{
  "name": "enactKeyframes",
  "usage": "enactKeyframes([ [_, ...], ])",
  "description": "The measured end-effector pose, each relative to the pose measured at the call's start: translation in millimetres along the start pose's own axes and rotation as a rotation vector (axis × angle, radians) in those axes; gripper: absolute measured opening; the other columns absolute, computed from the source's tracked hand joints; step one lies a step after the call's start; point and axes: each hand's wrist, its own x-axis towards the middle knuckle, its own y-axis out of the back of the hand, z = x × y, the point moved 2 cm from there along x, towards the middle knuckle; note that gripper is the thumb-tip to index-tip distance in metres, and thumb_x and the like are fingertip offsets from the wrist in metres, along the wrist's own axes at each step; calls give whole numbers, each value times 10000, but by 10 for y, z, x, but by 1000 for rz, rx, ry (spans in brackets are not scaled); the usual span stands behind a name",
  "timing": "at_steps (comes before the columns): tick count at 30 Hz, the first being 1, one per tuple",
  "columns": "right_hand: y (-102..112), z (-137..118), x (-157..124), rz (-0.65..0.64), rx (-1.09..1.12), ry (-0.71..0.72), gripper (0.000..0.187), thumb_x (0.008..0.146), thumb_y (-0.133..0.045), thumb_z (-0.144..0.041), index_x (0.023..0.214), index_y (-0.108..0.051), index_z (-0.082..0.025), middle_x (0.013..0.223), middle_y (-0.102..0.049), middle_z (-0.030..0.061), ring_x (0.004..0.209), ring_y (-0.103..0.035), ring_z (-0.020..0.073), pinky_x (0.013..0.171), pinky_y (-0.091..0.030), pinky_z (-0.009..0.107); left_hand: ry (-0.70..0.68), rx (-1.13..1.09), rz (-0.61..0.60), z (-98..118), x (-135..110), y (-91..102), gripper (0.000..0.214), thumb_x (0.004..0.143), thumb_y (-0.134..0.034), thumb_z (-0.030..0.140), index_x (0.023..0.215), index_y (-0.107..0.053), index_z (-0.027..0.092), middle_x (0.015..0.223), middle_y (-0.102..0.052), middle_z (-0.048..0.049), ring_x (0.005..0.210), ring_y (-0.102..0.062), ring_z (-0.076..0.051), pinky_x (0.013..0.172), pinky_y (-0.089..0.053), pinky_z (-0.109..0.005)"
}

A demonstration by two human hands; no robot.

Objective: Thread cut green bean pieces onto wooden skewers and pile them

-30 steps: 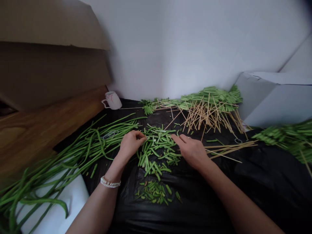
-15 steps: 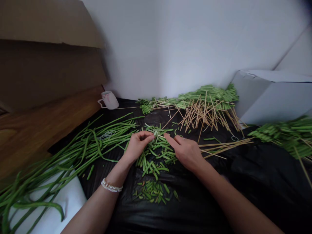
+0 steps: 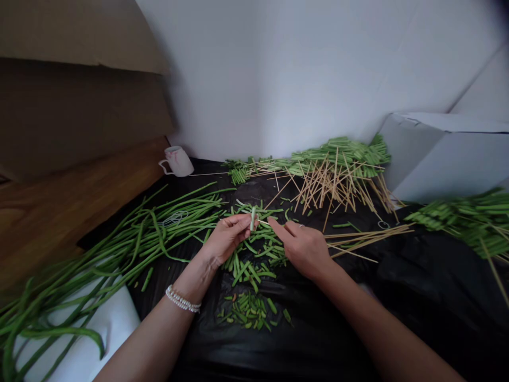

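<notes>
My left hand (image 3: 229, 233) pinches a short pale-green piece of long bean (image 3: 253, 218), held upright between thumb and fingers. My right hand (image 3: 305, 246) is closed around a thin wooden skewer (image 3: 262, 222), its index finger stretched along it. The skewer's tip points left and meets the bean piece; whether it has gone through I cannot tell. Cut bean pieces (image 3: 248, 273) lie in a loose heap beneath both hands. Closer to me is a small pile of short bean ends (image 3: 250, 310).
Whole long beans (image 3: 131, 254) stretch along the left, partly over a white object (image 3: 115, 323). Skewered beans (image 3: 342, 154) are stacked at the back, with more (image 3: 469, 217) at right. Loose skewers (image 3: 369, 237) lie beside my right hand. A mug (image 3: 178, 161) and white box (image 3: 449, 154) stand behind.
My left hand has turned, so the bean piece now stands upright and shows more of its length. My right hand has barely moved.
</notes>
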Motion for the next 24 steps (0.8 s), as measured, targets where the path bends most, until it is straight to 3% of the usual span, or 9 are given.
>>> enactKeyframes([
  [24, -16, -35, -6, -58, 3, -31, 421, 817, -469, -56, 1199, -598, -178, 738, -612, -5, 564, -483, 104, 552, -285, 277, -2, 49, -8, -18, -7, -12, 202, 687, -790, 288, 827, -761, 146, 818, -717, -52, 657, -563, -72, 655, -440, -190],
])
